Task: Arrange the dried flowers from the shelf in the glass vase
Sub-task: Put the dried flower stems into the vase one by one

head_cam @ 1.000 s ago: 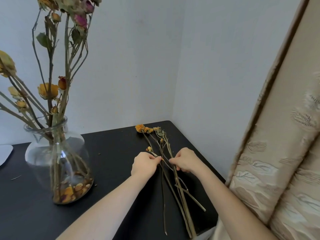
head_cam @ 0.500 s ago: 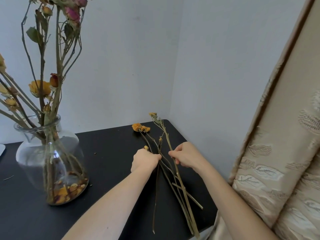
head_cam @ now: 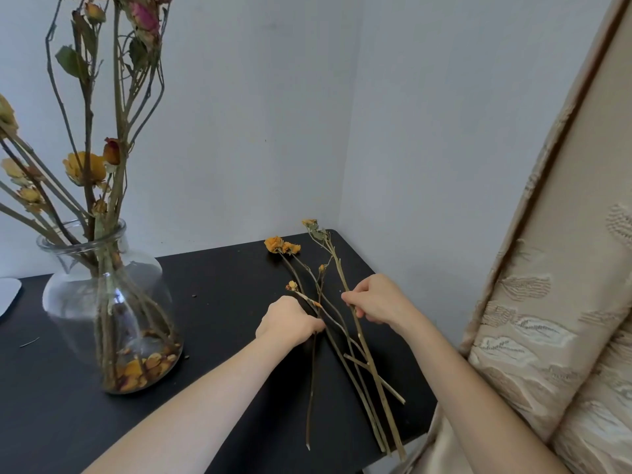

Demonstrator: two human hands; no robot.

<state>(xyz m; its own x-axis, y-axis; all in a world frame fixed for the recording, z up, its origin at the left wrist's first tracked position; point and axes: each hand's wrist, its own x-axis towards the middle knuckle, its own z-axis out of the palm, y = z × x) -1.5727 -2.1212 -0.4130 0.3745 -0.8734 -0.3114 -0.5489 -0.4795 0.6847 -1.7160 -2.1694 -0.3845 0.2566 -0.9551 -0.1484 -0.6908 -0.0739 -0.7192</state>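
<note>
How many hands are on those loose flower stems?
2. The left hand grips thin stems on the black table; the right hand pinches a thicker stem just right of it.

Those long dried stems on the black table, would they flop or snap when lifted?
Probably stiff: the dried stems lie nearly straight, as does the one the right hand pinches. Likely brittle: loose petals sit at the vase bottom. Probably light, being so thin.

I count one glass vase (head_cam: 106, 302), one table (head_cam: 222, 343), one left hand (head_cam: 289, 323), one right hand (head_cam: 378, 301), about five loose stems (head_cam: 359, 364).
</note>
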